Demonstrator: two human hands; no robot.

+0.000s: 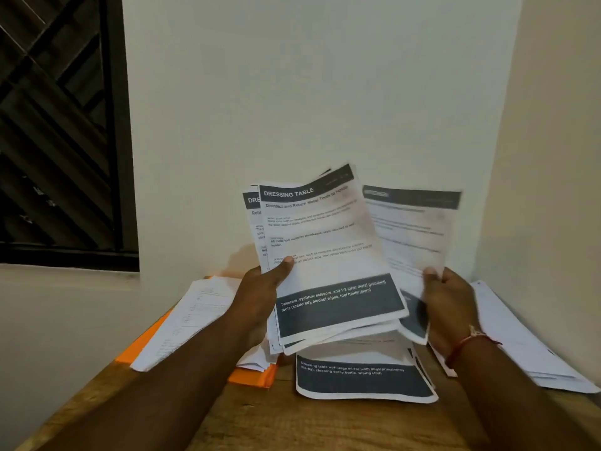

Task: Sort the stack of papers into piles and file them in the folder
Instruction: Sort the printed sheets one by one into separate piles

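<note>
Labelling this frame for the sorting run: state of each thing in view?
left hand: grips paper stack, thumb on top
paper stack: raised, fanned, DRESSING TABLE sheet uppermost
right hand: pinches single sheet
single sheet: raised, print blurred
middle pile: flat on wooden table
orange folder: lying flat, white papers on it
right pile: flat on table

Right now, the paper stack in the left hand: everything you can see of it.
The stack is a fanned sheaf of white printed sheets, held raised and tilted above the wooden table. Its top sheet has a dark header reading DRESSING TABLE, small text, and a dark band with white text at the bottom. Edges of more sheets show left and below. The left hand grips its left edge, thumb on front. The blurred sheet in the right hand sits behind its right edge; contact unclear.
</note>
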